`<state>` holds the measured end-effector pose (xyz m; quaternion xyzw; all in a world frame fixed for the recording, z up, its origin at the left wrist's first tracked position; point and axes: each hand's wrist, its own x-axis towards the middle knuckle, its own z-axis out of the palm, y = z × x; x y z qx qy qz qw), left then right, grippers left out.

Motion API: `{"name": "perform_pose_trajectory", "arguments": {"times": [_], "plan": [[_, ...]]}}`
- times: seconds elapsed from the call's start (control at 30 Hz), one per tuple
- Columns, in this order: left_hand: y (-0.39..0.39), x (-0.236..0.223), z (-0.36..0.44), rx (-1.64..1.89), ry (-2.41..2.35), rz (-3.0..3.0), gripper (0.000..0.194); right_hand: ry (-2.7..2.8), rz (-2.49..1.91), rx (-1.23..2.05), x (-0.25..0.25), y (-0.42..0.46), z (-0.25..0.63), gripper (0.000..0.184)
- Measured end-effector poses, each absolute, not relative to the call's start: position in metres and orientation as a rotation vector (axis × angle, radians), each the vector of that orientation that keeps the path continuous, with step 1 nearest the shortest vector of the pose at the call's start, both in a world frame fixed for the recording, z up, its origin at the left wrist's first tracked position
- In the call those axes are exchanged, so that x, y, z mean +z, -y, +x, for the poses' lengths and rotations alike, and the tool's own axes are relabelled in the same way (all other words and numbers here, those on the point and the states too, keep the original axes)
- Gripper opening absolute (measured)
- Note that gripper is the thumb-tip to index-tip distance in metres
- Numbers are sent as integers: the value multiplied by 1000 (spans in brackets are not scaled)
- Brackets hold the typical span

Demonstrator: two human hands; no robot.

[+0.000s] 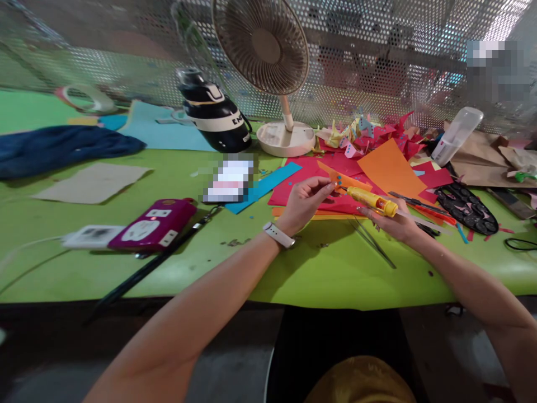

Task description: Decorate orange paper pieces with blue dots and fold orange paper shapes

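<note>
In the head view, the left hand (308,201) is pinching a small orange paper piece (327,170) bearing blue dots, its thumb and index finger closing together on the edge. The right hand (392,221) is supporting a yellow plastic glue gun (373,201) from below and behind, its fingers bending around the body; the exact finger contact is not showing clearly. The dark tip of the glue gun is pointing at the left fingertips, and a translucent stick is extending from its rear. Both the orange paper piece and the glue gun are being held above the front right part of the landmark, the red paper sheets (293,187). Relative to the red paper sheets, the following are resting on the green table cover (335,280): slim metal tweezers (371,243) are lying on the near side; a bright blue paper strip (272,184) is lying at the left edge; a phone with a lit screen (230,182) is lying farther left; a black oval palette (465,207) is lying to the right. A beige round fan (268,50) is standing behind the red paper sheets and to the left, with a black bottle with a white band (218,120) standing beside it.
</note>
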<state>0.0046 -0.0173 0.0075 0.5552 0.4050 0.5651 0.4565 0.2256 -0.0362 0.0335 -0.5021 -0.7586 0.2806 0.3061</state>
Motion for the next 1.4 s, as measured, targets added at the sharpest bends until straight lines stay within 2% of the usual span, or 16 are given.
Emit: {"name": "perform_pose_trajectory", "arguments": {"times": [0.23,0.47,0.6,0.8,0.97,1.13,1.4], "plan": [[16,4,4,1475,-1053,1576,40,2039,-1329,716,28,33,228,46],[16,6,1,1532,-1128,1675,34,2321,-1117,191,19,23,245,32],[13,8,1,1538,-1080,1467,39,2321,-1230,2,36,24,254,24],[4,4,-1,1539,-1095,1248,42,2186,-1426,-169,69,23,281,31],[0,3,-4,1573,-1071,1157,35,2156,-1736,-132,64,13,357,42],[-5,0,-5,1579,-1079,1111,33,2101,-1993,87,52,20,423,56],[-5,3,-4,1600,-1092,1057,41,2074,-2032,315,67,40,434,49]]}}
